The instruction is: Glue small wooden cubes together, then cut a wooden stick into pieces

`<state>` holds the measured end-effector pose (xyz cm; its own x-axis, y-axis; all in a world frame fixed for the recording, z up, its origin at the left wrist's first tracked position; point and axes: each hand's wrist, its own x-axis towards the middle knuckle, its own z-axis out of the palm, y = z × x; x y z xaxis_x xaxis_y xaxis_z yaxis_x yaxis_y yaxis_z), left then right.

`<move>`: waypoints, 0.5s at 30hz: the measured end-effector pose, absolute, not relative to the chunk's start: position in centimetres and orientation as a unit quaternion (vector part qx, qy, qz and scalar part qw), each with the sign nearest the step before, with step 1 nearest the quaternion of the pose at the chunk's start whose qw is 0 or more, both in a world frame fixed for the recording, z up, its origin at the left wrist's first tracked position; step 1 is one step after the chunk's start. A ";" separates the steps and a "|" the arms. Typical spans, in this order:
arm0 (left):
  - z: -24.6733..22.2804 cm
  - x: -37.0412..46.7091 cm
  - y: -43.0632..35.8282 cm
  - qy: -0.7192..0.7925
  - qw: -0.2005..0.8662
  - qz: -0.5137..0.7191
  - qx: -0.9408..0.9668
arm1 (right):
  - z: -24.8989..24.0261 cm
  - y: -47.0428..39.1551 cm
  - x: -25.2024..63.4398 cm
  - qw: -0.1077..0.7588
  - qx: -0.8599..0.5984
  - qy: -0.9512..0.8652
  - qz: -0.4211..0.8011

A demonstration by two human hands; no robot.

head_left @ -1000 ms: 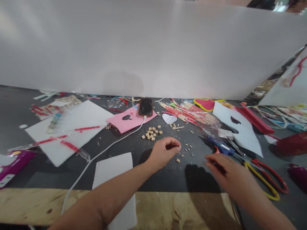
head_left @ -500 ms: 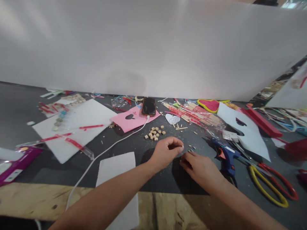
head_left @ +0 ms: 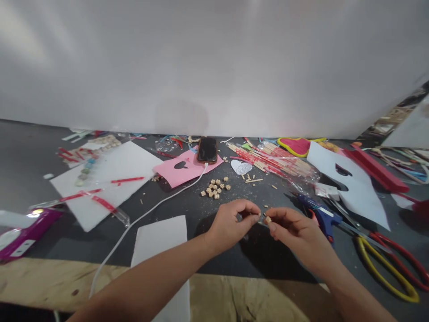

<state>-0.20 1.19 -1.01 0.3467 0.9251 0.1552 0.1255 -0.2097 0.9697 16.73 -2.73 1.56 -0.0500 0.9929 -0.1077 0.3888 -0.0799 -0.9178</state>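
My left hand [head_left: 229,226] is closed in a pinch over the dark table, thumb against index finger; whatever is at its fingertips is too small to make out. Close beside it, my right hand [head_left: 301,235] pinches a small pale wooden piece [head_left: 268,219] between thumb and fingers. The two sets of fingertips almost meet. Beyond my left hand lies a loose group of small knobbly wooden pieces [head_left: 214,188]. Short cut stick bits [head_left: 254,180] and crumbs are scattered past my fingers.
A blue glue gun [head_left: 323,219] and scissors with red and yellow handles [head_left: 385,273] lie right. A phone [head_left: 207,150] on pink paper [head_left: 174,172] trails a white cable [head_left: 147,206]. Wooden sticks in plastic [head_left: 268,158] lie behind; white sheets [head_left: 161,237] sit left.
My right hand has lifted from the table and turned, now showing a small wooden piece at its fingertips. My left hand has shifted slightly down, and the fingertips have come close together.
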 end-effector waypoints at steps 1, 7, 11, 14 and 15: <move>-1.0 -0.2 1.1 0.396 0.476 0.409 0.671 | 1.6 -2.7 16.7 0.356 -0.595 -0.571 0.438; -0.9 -0.2 0.9 0.378 0.418 0.400 0.723 | 1.4 -2.9 16.8 0.374 -0.592 -0.570 0.429; -1.0 -0.1 0.9 0.368 0.406 0.382 0.744 | 1.0 -3.1 16.9 0.351 -0.590 -0.598 0.414; -1.2 0.1 0.9 0.367 0.401 0.377 0.750 | 0.8 -3.2 17.0 0.348 -0.588 -0.605 0.409; -1.2 0.1 0.8 0.372 0.402 0.378 0.746 | 0.8 -3.2 17.0 0.347 -0.589 -0.607 0.405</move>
<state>0.10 0.85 -1.22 0.4373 0.8593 0.2653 0.2503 -0.3996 0.8819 17.03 -3.20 0.78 -0.0641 0.9964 -0.0556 0.4343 -0.0223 -0.9005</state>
